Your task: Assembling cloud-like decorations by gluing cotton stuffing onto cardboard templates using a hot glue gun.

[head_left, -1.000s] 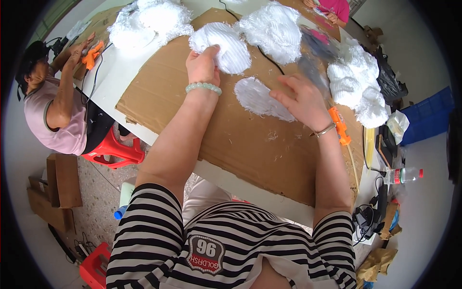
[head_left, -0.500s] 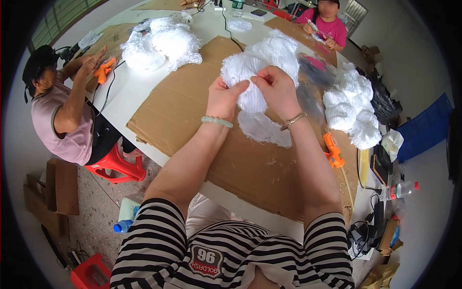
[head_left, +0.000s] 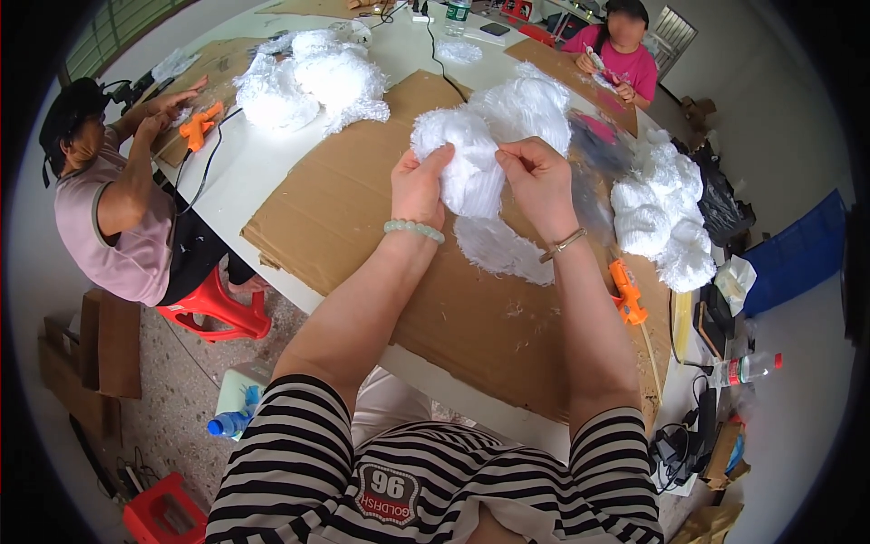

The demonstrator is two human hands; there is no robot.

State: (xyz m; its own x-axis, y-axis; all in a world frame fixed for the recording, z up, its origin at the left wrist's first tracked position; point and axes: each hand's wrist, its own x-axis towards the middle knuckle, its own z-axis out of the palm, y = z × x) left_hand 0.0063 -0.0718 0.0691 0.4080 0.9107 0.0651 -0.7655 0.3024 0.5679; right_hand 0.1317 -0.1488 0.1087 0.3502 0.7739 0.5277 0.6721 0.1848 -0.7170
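Observation:
A white fringed, pleated fabric piece point(head_left: 469, 163) is held up over the cardboard sheet point(head_left: 362, 199). My left hand point(head_left: 419, 189) is closed on its left side, the thumb lying on the front. My right hand point(head_left: 542, 186) pinches at its right edge with thumb and forefinger; whether fabric or a fine thread lies between the fingertips is too small to tell. Just behind rests a white fluffy bundle point(head_left: 536, 113), partly hidden by the held piece. Below the hands a flat white fringed piece point(head_left: 500, 248) lies on the cardboard, its right end reaching my right wrist.
An orange glue gun point(head_left: 627, 292) lies right of my right forearm. Fluffy white heaps sit at right point(head_left: 662, 208) and far left point(head_left: 313, 82). One co-worker point(head_left: 118, 199) sits at left by another orange glue gun point(head_left: 199, 127); another point(head_left: 621, 54) sits across the table.
My right hand has moved a little right and down, away from my left thumb. The held piece has turned and now stands apart from the bundle behind it.

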